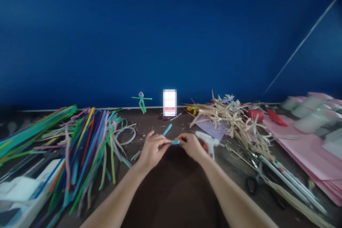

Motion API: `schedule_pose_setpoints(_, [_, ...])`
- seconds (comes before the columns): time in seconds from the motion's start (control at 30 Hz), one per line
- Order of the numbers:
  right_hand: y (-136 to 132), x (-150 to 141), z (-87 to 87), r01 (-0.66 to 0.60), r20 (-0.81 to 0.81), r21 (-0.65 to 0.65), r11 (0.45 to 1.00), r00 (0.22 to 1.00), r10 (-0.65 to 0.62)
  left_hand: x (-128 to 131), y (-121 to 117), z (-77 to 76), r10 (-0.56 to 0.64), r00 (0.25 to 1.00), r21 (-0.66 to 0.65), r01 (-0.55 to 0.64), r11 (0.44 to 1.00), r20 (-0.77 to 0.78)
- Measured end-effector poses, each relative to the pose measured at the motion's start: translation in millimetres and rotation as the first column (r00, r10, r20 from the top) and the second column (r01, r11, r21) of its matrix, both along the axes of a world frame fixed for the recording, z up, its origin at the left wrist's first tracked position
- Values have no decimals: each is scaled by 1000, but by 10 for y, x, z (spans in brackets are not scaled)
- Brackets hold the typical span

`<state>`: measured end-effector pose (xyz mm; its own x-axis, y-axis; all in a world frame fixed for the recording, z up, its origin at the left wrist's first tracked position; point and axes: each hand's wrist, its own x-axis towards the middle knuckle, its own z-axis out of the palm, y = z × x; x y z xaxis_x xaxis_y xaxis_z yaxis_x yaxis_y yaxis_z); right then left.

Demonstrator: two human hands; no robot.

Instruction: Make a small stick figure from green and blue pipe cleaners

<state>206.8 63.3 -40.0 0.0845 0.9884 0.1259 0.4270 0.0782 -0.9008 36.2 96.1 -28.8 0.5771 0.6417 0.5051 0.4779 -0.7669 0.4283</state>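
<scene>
Between my two hands is a light blue pipe cleaner [175, 142], bent so that one length sticks up past my left fingers. My left hand [156, 146] pinches it between thumb and forefinger. The fingertips of my right hand [191, 145] are closed on its other end. Beyond my hands, a small green pipe-cleaner figure [142, 102] with a blue and pink head stands near the wall. A white glue gun [208, 140] lies just right of my right hand.
Many coloured pipe cleaners [88, 142] are heaped at the left beside a white tray [40, 188]. At the right lie dried straw strips [232, 124], scissors [252, 181], pink sheets [299, 149] and a red tape roll [255, 115]. A blurred bright screen [170, 102] stands at the back.
</scene>
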Motion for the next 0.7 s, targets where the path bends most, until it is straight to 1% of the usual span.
schedule_pose_setpoints(0.07, [-29,-41,-1,-40,63,0,999,997,40,8,-2,-18,48,999,-18,-48,999,11])
schedule_pose_setpoints(0.17, [-86,-104,18,-87,166,61,994,983,75,11,2,-36,117,993,-20,-117,993,5])
schedule_pose_setpoints(0.27, [-140,-158,42,-112,293,121,986,953,72,1,8,-38,166,986,-18,-167,986,-13])
schedule_pose_setpoints(0.4, [-185,-204,61,-151,422,138,979,903,80,-13,-1,-16,218,975,29,-217,976,-46])
schedule_pose_setpoints(0.57, [-206,-228,102,-174,430,131,976,897,102,-22,-35,24,215,969,107,-202,974,-123])
schedule_pose_setpoints(0.7, [-204,-212,125,-132,392,164,978,918,58,-34,-36,58,160,969,135,-136,981,-186])
